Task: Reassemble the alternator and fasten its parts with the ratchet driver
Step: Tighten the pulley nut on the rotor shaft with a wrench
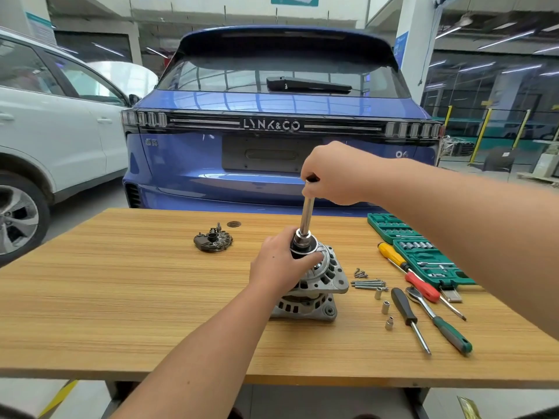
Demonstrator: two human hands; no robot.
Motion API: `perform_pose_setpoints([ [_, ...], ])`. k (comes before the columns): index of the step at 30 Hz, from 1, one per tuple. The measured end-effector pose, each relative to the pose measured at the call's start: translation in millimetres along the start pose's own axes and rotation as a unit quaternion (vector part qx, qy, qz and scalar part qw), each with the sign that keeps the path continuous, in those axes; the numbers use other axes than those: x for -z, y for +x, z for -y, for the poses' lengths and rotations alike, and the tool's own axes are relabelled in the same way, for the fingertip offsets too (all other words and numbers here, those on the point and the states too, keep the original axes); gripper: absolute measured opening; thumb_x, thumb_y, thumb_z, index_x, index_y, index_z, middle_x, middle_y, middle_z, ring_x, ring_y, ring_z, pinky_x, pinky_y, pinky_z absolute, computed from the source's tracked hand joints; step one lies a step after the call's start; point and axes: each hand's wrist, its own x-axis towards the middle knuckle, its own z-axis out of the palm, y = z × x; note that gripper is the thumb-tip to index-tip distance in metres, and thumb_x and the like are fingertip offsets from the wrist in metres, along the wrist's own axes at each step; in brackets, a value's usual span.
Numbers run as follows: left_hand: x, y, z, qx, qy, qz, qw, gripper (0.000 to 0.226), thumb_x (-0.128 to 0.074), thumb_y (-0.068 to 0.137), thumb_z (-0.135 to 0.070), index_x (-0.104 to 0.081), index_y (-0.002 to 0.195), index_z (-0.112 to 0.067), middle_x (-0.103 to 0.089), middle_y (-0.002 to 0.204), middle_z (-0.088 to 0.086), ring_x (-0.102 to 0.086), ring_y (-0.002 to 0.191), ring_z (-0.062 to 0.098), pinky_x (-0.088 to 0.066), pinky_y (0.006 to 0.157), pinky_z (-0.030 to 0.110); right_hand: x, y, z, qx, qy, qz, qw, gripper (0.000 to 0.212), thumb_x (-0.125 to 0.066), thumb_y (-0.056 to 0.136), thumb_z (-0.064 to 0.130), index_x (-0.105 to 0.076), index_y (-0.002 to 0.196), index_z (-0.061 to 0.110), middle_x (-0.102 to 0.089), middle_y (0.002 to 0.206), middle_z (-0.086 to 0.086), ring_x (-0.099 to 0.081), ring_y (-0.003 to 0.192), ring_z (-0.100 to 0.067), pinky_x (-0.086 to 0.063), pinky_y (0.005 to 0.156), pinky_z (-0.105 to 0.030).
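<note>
On table (151, 297), centre-right: alternator (314, 285), silver housing, standing pulley-end up.

Left hand (279, 264): wrapped round the pulley at the alternator's top, fingers curled on it, gripping.

Driver (307, 217): chrome shaft upright above the alternator, socket (303, 237) seated on the pulley centre. Right hand (331, 173): clenched round the driver's black handle at its top end, directly above the alternator.

Left of alternator, toward the table's far edge: rectifier plate (213, 241), dark, lying flat, well apart. Just beyond it, a small dark disc (233, 224).

Right of alternator, near: short screws (360, 272) in a small heap; long bolts (369, 284) lying side by side; three loose sockets (385, 307) in a line running toward the near edge.

Further right: black-handled screwdriver (409, 317); ratchet (438, 320) with green grip; red-handled screwdriver (426, 287); yellow-handled screwdriver (391, 254), the red and yellow ones partly lying across the set.

Far right of alternator: green socket set (423, 252), case open, partly hidden by the right forearm.

Behind table: blue car (272, 152), tail toward the alternator; white car (60, 131) to its left.
</note>
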Motion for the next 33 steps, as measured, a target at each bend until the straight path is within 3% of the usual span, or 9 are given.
perform_pose_setpoints([
  [3,1,0,-1,-0.005,-0.007,0.004,1.000,0.043,-0.062,0.085,-0.071,-0.052,0.122,-0.051,-0.059,0.108,-0.021,-0.050,0.108,0.008,-0.047,0.078,0.038,2,3,-1,0.007,0.002,0.010,1.000,0.037,-0.063,0.096,0.032,-0.055,0.068,0.009,-0.050,0.064,-0.006,-0.042,0.060,-0.026,-0.034,0.055,-0.032],
  [9,2,0,-1,-0.013,-0.009,0.000,1.000,0.026,-0.059,0.087,-0.069,-0.057,0.105,-0.050,-0.061,0.100,-0.023,-0.052,0.104,0.008,-0.048,0.077,0.038,10,5,-7,0.047,-0.003,0.042,0.998,0.033,-0.070,0.093,0.030,-0.069,0.125,0.023,-0.068,0.112,0.006,-0.061,0.093,-0.020,-0.049,0.075,-0.033],
  [12,3,1,-1,-0.007,-0.023,-0.001,1.000,0.021,-0.052,0.092,-0.066,-0.058,0.105,-0.051,-0.062,0.098,-0.023,-0.055,0.103,0.007,-0.050,0.077,0.039,12,8,-9,0.062,-0.029,0.051,0.996,0.030,-0.071,0.092,0.028,-0.072,0.121,0.022,-0.067,0.093,0.011,-0.063,0.083,-0.018,-0.049,0.067,-0.030],
  [14,4,2,-1,-0.004,-0.025,0.007,1.000,0.020,-0.050,0.094,-0.064,-0.058,0.109,-0.053,-0.063,0.102,-0.022,-0.056,0.105,0.008,-0.053,0.081,0.042,11,12,-10,0.057,-0.040,0.053,0.996,0.015,-0.069,0.092,0.031,-0.076,0.098,0.020,-0.064,0.070,0.014,-0.060,0.068,-0.015,-0.040,0.056,-0.027],
  [17,5,2,0,-0.002,-0.030,0.014,0.999,0.017,-0.052,0.095,-0.063,-0.057,0.109,-0.055,-0.064,0.107,-0.021,-0.056,0.108,0.010,-0.053,0.084,0.044,3,17,-10,-0.003,-0.048,0.048,0.998,0.051,-0.050,0.099,0.053,-0.062,0.067,0.016,-0.062,0.047,0.006,-0.066,0.056,-0.020,-0.042,0.053,-0.029],
  [21,4,2,-1,0.003,-0.033,0.010,0.999,0.018,-0.052,0.095,-0.062,-0.060,0.108,-0.052,-0.064,0.103,-0.021,-0.056,0.106,0.011,-0.054,0.085,0.046,-3,19,-11,-0.047,-0.053,0.041,0.997,0.069,-0.035,0.095,0.074,-0.062,0.070,0.016,-0.062,0.045,0.003,-0.065,0.047,-0.018,-0.041,0.052,-0.030],
  [24,4,2,-2,0.005,-0.028,0.007,1.000,0.017,-0.051,0.096,-0.062,-0.059,0.105,-0.051,-0.063,0.099,-0.023,-0.056,0.105,0.011,-0.053,0.085,0.046,5,18,-15,0.037,0.033,0.084,0.995,0.030,-0.059,0.094,0.055,-0.065,0.097,0.026,-0.070,0.063,0.010,-0.065,0.048,-0.002,-0.041,0.054,-0.027],
  [26,4,1,-3,0.006,-0.027,0.009,1.000,0.014,-0.050,0.096,-0.062,-0.058,0.103,-0.052,-0.063,0.098,-0.023,-0.055,0.106,0.011,-0.053,0.085,0.046,11,17,-17,0.067,0.030,0.092,0.993,0.014,-0.062,0.095,0.040,-0.067,0.093,0.026,-0.070,0.063,0.013,-0.065,0.051,0.000,-0.042,0.055,-0.025],
  [33,4,1,-2,0.004,-0.032,0.007,0.999,0.017,-0.051,0.097,-0.060,-0.061,0.102,-0.048,-0.063,0.097,-0.022,-0.054,0.105,0.010,-0.052,0.082,0.042,-5,22,-9,-0.049,-0.116,0.009,0.992,0.070,-0.028,0.098,0.072,-0.059,0.068,0.016,-0.063,0.065,-0.003,-0.059,0.060,-0.022,-0.034,0.052,-0.031],
])
